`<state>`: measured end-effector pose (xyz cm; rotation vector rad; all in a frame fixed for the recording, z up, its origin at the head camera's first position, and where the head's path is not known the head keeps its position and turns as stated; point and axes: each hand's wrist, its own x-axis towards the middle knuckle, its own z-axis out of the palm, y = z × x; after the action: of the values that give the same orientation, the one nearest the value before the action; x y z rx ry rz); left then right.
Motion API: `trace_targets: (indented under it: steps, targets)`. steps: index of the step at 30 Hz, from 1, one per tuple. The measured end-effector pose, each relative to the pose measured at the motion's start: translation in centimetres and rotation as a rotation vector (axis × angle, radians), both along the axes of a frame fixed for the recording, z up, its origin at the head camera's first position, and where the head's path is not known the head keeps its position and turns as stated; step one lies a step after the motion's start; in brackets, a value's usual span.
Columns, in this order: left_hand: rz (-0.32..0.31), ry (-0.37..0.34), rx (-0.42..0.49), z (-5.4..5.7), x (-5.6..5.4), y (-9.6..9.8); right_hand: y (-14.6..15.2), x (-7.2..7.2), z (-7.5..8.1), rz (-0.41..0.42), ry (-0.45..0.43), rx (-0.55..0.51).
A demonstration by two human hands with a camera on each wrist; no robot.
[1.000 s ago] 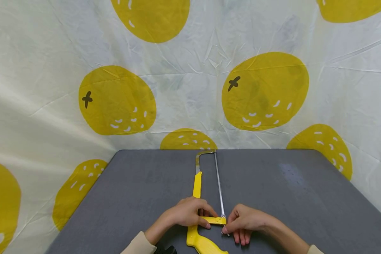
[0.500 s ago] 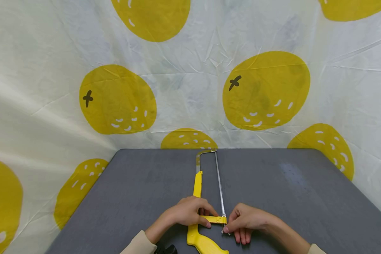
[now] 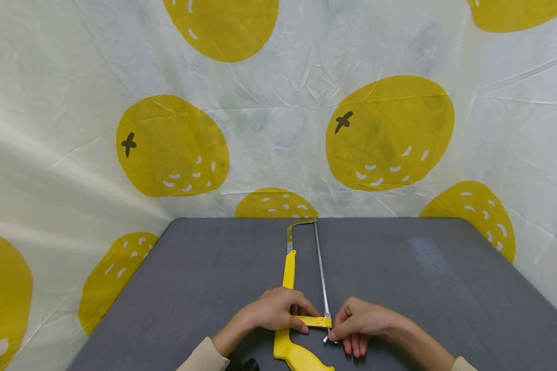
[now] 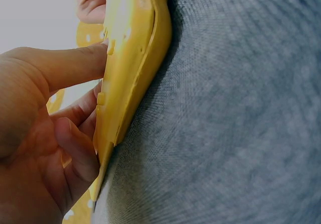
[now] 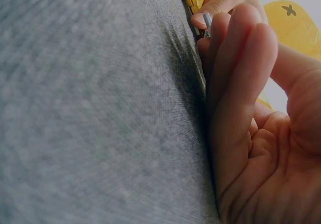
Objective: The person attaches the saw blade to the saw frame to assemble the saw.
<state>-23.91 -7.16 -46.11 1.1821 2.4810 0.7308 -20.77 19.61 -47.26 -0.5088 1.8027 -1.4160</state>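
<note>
A yellow hacksaw lies on the grey table, its bare metal bow pointing to the far edge and its handle close to me. Its thin blade runs along the right side. My left hand grips the frame near the yellow crosspiece; in the left wrist view, thumb and fingers press on the yellow body. At the blade's near end, my right hand pinches a small metal wing nut between thumb and forefinger. In the right wrist view the other fingers partly hide it.
The grey table stretches around the saw, with a pale smudge at right. A white cloth printed with yellow fruit hangs behind and beside it. Part of a black object shows by my left sleeve.
The wing nut has turned slightly at my right fingertips, with more of its left wing showing. Both hands and the hacksaw stay almost where they were.
</note>
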Motion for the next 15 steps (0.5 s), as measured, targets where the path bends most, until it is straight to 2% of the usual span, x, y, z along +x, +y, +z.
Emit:
trace_targets:
  steps: [15]
  targets:
    - [0.013, -0.012, -0.001, 0.1, 0.14, 0.04, 0.07, 0.0, -0.02, 0.009, -0.017, -0.036]
